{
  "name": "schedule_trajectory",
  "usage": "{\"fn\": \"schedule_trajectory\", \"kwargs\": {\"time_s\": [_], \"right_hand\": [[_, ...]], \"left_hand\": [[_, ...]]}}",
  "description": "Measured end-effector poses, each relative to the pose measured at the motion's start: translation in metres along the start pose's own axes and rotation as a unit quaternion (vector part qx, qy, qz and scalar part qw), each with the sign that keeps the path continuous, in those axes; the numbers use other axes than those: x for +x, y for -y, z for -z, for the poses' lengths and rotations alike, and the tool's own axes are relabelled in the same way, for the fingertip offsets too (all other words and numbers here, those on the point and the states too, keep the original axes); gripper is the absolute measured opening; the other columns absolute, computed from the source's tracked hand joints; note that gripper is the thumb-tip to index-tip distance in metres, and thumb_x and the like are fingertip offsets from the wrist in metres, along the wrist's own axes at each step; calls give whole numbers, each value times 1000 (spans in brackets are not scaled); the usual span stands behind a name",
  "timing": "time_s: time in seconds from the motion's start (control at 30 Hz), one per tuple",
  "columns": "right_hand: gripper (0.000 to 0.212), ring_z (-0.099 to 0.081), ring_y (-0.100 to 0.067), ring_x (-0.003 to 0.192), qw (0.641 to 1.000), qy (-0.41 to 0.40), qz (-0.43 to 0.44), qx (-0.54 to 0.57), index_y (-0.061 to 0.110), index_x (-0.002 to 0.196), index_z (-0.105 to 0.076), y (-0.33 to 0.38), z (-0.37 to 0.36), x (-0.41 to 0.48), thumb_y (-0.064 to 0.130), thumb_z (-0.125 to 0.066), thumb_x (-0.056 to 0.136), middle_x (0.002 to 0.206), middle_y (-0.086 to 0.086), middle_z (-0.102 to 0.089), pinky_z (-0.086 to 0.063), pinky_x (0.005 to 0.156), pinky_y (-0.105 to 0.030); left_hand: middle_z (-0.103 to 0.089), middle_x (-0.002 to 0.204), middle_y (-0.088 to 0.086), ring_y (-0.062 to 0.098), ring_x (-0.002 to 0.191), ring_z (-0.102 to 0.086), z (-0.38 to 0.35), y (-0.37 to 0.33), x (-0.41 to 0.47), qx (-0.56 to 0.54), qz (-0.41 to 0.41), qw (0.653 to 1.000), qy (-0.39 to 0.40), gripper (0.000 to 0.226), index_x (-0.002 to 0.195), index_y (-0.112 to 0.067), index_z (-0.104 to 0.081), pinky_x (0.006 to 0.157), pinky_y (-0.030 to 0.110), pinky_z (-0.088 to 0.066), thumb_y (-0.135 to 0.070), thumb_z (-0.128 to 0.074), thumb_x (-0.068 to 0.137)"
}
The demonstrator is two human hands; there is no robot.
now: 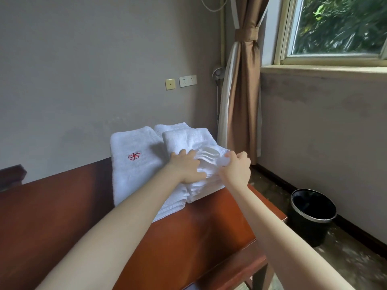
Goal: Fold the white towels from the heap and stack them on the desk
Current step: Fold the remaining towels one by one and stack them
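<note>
Folded white towels lie at the far right end of the brown wooden desk. A large folded towel with a red emblem lies on the left. Beside it on the right stands a stack of smaller folded towels. My left hand rests on the stack's near part with fingers spread, pressing the layers down. My right hand pinches the right-hand edge of the top towel layers and lifts it slightly. The heap is out of view.
A black waste bin stands on the floor right of the desk. A tied brown curtain hangs in the corner beside a window. Wall sockets sit above the towels. The desk's right edge is close to the stack.
</note>
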State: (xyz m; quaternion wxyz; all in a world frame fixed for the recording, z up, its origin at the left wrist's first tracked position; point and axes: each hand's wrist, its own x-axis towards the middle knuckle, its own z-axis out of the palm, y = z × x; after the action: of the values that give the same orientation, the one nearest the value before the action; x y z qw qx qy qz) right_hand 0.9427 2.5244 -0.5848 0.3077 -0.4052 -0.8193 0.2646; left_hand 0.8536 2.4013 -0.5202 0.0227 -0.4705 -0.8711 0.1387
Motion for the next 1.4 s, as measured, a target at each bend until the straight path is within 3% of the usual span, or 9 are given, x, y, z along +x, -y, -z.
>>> {"fn": "schedule_trajectory", "kwargs": {"time_s": [0.13,0.27,0.47,0.67,0.8,0.97,1.07,1.23,1.4], "right_hand": [[42,-34,-25,120,993,-31,76,-84,26,122,-57,1,6,3,19,-61,80,133,-1,-40,-32,89,-37],[45,-39,-22,121,989,-5,132,-74,23,130,-50,13,4,15,29,-61,86,130,1,-46,-33,91,-36],[81,-44,-27,126,990,85,111,12,15,145,-27,52,-14,73,37,-71,80,140,-4,-46,-37,93,-40],[118,-39,-24,135,974,158,74,147,20,154,-5,95,-56,151,34,-83,67,150,-2,-36,-42,101,-40],[108,-48,-25,123,972,187,43,139,20,153,-6,108,-97,194,32,-77,74,140,-3,-45,-46,97,-43],[90,-52,-20,107,969,222,27,109,15,152,-13,104,-143,226,32,-68,83,132,-5,-47,-46,81,-32],[80,-53,-25,112,970,232,25,71,15,150,-22,99,-160,233,35,-63,84,130,-6,-50,-47,83,-35],[64,-46,-30,118,971,236,15,-19,17,139,-40,101,-174,244,48,-56,86,126,-7,-54,-40,82,-34],[38,-57,-14,79,972,233,3,33,18,120,-49,113,-174,248,33,-53,86,89,4,-61,-44,59,-30]], "left_hand": [[-40,132,6,29,120,-37,19,22,10,-35,29,996,-78,41,129,-27,-50,99,45,-33,-38,-38,92],[-43,127,4,28,118,-39,30,38,20,-38,49,988,-144,52,132,-30,-49,96,41,-35,-7,-44,85],[-43,116,5,27,111,-43,53,79,58,-26,69,963,-259,60,131,-30,-48,86,35,-34,1,-46,80],[-43,114,6,27,109,-43,66,134,128,-13,71,956,-286,56,125,-27,-53,83,35,-30,4,-45,79],[-44,113,4,25,108,-41,58,167,175,-1,73,955,-287,56,120,-23,-56,80,33,-25,9,-47,75],[-28,144,7,28,130,-27,18,196,215,-103,169,951,-239,47,136,-20,-39,101,40,-27,-15,-49,90],[-37,133,12,31,122,-35,-16,202,220,-172,220,949,-143,34,126,-13,-43,93,38,-35,-24,-47,94],[-53,127,16,34,117,-49,-38,210,226,-283,270,920,-12,58,146,-13,-20,95,38,-43,-36,-42,97],[-55,112,15,28,93,-51,-39,208,232,-378,240,894,-28,59,150,-27,-12,75,31,-40,-24,-41,98]]}}
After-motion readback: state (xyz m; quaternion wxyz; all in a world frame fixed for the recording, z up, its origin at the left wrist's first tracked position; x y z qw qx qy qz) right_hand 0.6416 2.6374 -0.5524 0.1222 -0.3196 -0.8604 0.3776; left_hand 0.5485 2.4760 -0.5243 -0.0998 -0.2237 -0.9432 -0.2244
